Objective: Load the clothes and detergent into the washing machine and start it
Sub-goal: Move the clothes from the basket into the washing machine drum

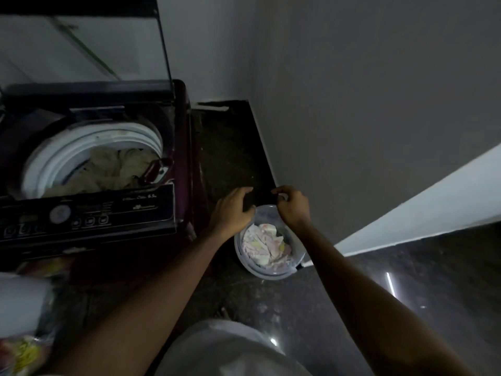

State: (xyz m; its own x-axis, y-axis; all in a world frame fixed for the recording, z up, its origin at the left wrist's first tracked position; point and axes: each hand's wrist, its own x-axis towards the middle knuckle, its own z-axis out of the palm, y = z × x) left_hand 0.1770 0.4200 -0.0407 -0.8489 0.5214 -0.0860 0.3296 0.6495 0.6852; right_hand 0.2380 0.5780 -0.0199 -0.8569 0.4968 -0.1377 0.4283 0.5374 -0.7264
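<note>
Reaching into the bucket for more wash

Left hand [233,210] and right hand [294,206] over the far rim of the bucket [267,276] on the floor [230,147]. Fingers [244,189] half-curled, probably to lift a garment; cannot tell if gripping anything. Pale clothes [267,248] in the bucket. Beyond, at left, washer [108,210] with lid [81,44] up and drum [67,150] part-filled, ready for loading.

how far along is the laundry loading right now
Done: the lid is up and beige clothes already lie in the drum. In hand: the left hand and right hand are over the bucket, which holds pale clothes; too dark to tell whether they grip anything. Left: move those clothes over, add detergent, shut the lid, press start on the control panel.
</note>
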